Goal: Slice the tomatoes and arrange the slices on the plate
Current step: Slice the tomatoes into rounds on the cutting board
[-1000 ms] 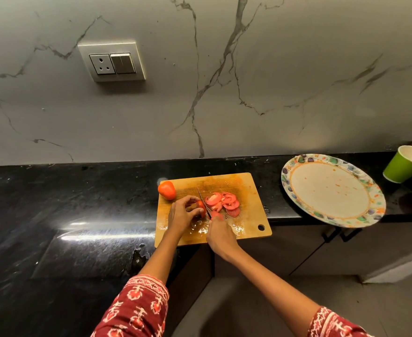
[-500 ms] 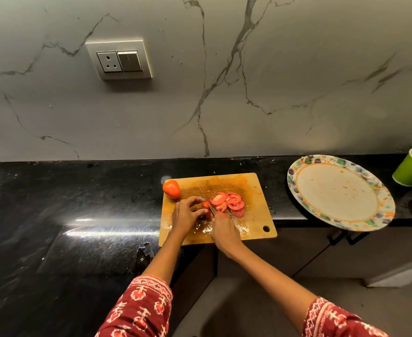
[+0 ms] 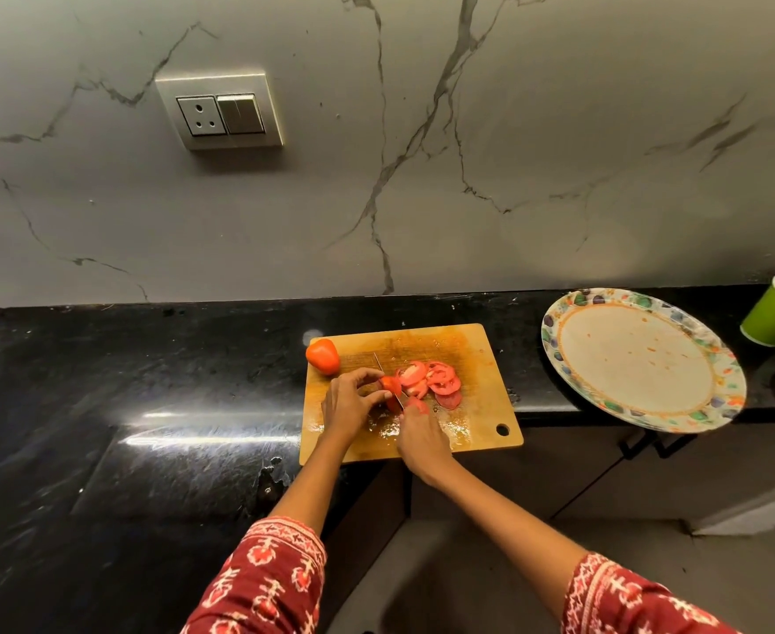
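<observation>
Centre frame, on wooden cutting board (image 3: 477,354): left hand (image 3: 347,404) pinching red tomato remnant (image 3: 390,386), right hand (image 3: 422,439) gripping thin-bladed knife (image 3: 385,370) beside cut red slices (image 3: 436,379).

An orange-red whole tomato (image 3: 322,356) is sitting at the tan wooden cutting board's (image 3: 477,359) ten o'clock corner, and pinkish-red slices (image 3: 431,379) are glistening near its middle. At three o'clock, a cream plate (image 3: 559,354) is showing a rim speckled green, purple and orange. A lime-green cup (image 3: 772,315) is standing beyond it. Black stone counter (image 3: 125,382) is gleaming under grey-veined white wall (image 3: 513,130). Red, white-patterned sleeves (image 3: 262,583) are covering both arms.
</observation>
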The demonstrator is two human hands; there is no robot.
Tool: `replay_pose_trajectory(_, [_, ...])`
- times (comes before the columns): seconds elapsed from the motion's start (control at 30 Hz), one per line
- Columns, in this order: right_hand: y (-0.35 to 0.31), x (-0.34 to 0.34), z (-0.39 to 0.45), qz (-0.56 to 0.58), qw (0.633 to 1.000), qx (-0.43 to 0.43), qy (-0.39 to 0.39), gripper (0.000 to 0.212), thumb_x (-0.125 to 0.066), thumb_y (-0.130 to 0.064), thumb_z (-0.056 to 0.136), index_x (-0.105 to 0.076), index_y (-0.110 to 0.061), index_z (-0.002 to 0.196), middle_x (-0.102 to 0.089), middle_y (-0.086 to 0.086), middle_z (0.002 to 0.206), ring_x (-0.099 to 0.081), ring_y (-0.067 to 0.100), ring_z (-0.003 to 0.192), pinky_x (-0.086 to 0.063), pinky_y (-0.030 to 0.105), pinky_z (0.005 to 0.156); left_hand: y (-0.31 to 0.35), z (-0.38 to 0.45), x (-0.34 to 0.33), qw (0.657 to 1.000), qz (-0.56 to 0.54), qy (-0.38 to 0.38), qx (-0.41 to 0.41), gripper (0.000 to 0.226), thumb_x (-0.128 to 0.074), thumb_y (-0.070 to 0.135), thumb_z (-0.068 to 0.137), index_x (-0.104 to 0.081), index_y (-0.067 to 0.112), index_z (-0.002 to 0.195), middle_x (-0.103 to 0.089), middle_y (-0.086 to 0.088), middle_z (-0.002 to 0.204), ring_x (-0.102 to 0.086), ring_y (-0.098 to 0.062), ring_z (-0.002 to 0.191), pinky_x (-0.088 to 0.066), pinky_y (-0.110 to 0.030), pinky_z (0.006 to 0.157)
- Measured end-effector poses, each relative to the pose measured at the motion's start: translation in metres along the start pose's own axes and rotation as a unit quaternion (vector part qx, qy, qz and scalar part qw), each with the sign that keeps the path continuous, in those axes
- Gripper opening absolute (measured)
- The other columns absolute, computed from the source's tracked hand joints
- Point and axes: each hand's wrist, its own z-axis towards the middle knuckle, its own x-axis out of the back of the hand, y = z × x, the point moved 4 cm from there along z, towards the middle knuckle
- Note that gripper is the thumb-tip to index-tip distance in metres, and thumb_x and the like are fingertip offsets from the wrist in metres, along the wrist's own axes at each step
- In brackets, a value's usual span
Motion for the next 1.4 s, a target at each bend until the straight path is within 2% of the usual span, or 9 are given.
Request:
replay_pose_trajectory(0.23, [-0.004, 0.001, 0.005, 0.005, 0.999, -0.023, -0.026, 0.031, -0.04, -0.01, 0.096, -0.047, 0.0, 0.124, -0.053, 0.019, 0.126, -0.053, 0.035, 0.115, -0.044, 0.038, 0.086, 0.001, 0.0, -0.003, 1.0, 0.016, 0.002, -0.001, 0.031, -0.078, 0.027, 0.072, -0.068, 0.022, 0.101, -0.07, 0.003, 0.105, -0.062, -0.012, 0.103, -0.051, -0.035, 0.083])
replay_pose_trajectory(0.33, [-0.003, 0.003, 0.004, -0.005, 0.999, -0.037, -0.033, 0.031, -0.041, -0.007, 0.095, -0.047, -0.002, 0.124, -0.051, 0.018, 0.127, -0.052, 0.034, 0.116, -0.043, 0.037, 0.087, 0.0, -0.004, -0.005, 0.999, 0.031, 0.014, -0.003, 0.028, -0.075, 0.03, 0.075, -0.066, 0.026, 0.101, -0.068, 0.005, 0.108, -0.06, -0.013, 0.106, -0.05, -0.04, 0.084])
replay_pose_trajectory(0.6, [0.039, -0.005, -0.047, -0.063, 0.997, -0.011, -0.03, 0.023, -0.032, -0.013, 0.098, -0.046, -0.008, 0.115, -0.062, 0.012, 0.113, -0.059, 0.032, 0.107, -0.046, 0.039, 0.083, -0.014, -0.001, 0.003, 1.0, 0.004, 0.025, 0.001, 0.026, -0.073, 0.026, 0.077, -0.065, 0.021, 0.101, -0.068, 0.004, 0.106, -0.061, -0.012, 0.104, -0.051, -0.039, 0.084])
replay_pose_trajectory(0.73, [0.035, 0.0, -0.045, -0.04, 0.999, -0.024, -0.023, 0.025, -0.032, -0.013, 0.098, -0.048, -0.007, 0.115, -0.061, 0.013, 0.114, -0.058, 0.032, 0.109, -0.045, 0.038, 0.085, -0.016, -0.004, 0.002, 1.0, -0.017, 0.01, -0.022, 0.026, -0.072, 0.021, 0.079, -0.061, 0.017, 0.102, -0.065, 0.003, 0.106, -0.06, -0.013, 0.104, -0.049, -0.026, 0.082])
replay_pose_trajectory(0.93, [0.025, 0.014, -0.041, 0.012, 1.0, -0.01, 0.013, 0.03, -0.029, -0.02, 0.1, -0.049, -0.004, 0.116, -0.061, 0.016, 0.111, -0.058, 0.033, 0.105, -0.045, 0.038, 0.083, -0.013, -0.007, -0.002, 0.999, -0.012, -0.019, -0.025, 0.041, -0.077, 0.025, 0.073, -0.055, 0.019, 0.106, -0.063, -0.001, 0.111, -0.059, -0.017, 0.105, -0.052, -0.04, 0.087])
replay_pose_trajectory(1.07, [0.011, 0.022, -0.035, 0.032, 0.999, 0.021, 0.026, 0.031, -0.03, -0.02, 0.101, -0.05, -0.003, 0.116, -0.061, 0.017, 0.11, -0.059, 0.034, 0.102, -0.044, 0.035, 0.078, -0.01, -0.007, -0.005, 0.999, 0.014, -0.028, -0.036, 0.047, -0.078, 0.02, 0.072, -0.053, 0.021, 0.111, -0.06, -0.002, 0.119, -0.056, -0.018, 0.111, -0.05, -0.036, 0.091])
replay_pose_trajectory(1.2, [0.004, 0.02, -0.034, 0.03, 0.999, 0.027, 0.029, 0.032, -0.031, -0.022, 0.101, -0.051, -0.002, 0.116, -0.061, 0.016, 0.109, -0.06, 0.031, 0.101, -0.041, 0.031, 0.072, -0.007, -0.006, -0.008, 0.998, 0.014, -0.022, -0.055, 0.047, -0.078, 0.016, 0.072, -0.054, 0.019, 0.113, -0.063, -0.002, 0.117, -0.059, -0.017, 0.109, -0.05, -0.028, 0.087])
replay_pose_trajectory(1.4, [0.005, 0.023, -0.031, 0.057, 0.997, 0.026, 0.036, 0.033, -0.027, -0.022, 0.101, -0.048, -0.003, 0.119, -0.064, 0.017, 0.105, -0.061, 0.032, 0.097, -0.046, 0.035, 0.078, -0.005, -0.005, -0.011, 0.997, 0.024, -0.01, -0.071, 0.047, -0.076, 0.018, 0.073, -0.052, 0.02, 0.113, -0.061, 0.001, 0.115, -0.058, -0.015, 0.105, -0.05, -0.027, 0.082])
